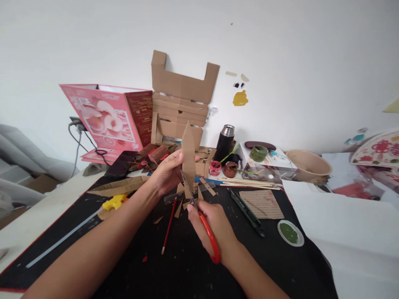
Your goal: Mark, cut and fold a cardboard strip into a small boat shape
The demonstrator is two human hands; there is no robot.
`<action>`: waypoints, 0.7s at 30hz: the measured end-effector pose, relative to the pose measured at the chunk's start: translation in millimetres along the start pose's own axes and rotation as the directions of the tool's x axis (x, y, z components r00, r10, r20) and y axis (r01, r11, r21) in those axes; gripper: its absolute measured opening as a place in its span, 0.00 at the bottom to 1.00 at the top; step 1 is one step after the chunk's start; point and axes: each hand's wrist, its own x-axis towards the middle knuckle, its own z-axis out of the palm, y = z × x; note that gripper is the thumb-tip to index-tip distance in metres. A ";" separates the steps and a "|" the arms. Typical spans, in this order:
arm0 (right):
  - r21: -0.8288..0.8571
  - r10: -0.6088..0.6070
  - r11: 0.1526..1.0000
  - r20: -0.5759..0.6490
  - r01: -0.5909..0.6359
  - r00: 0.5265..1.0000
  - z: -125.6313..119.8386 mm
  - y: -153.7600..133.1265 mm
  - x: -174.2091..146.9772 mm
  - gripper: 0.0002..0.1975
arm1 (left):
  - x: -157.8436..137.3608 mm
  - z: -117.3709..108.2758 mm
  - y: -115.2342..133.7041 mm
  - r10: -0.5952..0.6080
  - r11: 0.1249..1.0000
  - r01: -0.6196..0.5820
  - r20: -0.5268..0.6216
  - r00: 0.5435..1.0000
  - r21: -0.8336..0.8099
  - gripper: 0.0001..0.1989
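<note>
My left hand (170,170) grips a long cardboard piece (188,151) that comes to a point at its top and stands upright above the table. In my right hand (215,226) is a pair of scissors (209,238) with red handles, my fingers closed around them. The blades reach up to the lower end of the cardboard; whether they are parted is hard to tell. Beneath the hands, small cardboard offcuts (178,209) lie scattered. A red pencil (169,226) rests just left of the scissors.
On the black mat's right side are a green utility knife (246,211), corrugated cardboard (263,203) and a green paint lid (290,233). Behind stand a black thermos (225,143), paint jars (230,169) and a bowl (308,164). A hot glue gun (114,202) lies left, a pink box (106,118) behind.
</note>
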 end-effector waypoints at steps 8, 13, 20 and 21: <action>-0.079 -0.088 0.993 0.005 0.088 0.996 12.9 10.0 -0.1 0.18 | -0.3 1.9 2.4 -0.025 1.000 0.025 -0.003 1.000 -0.008 0.23; -0.066 -0.102 0.992 0.041 0.104 0.994 9.2 11.6 1.4 0.17 | 1.4 -2.9 7.4 0.016 1.000 -0.018 -0.091 0.996 -0.024 0.23; -0.023 -0.161 0.987 0.009 0.161 0.987 3.3 5.9 -2.0 0.14 | 1.6 -3.7 8.8 -0.016 0.998 0.007 -0.151 0.988 -0.064 0.19; 0.040 -0.128 0.991 -0.017 0.128 0.992 3.1 6.2 -2.4 0.15 | 1.5 -3.2 9.4 -0.012 0.998 0.002 -0.152 0.988 -0.068 0.18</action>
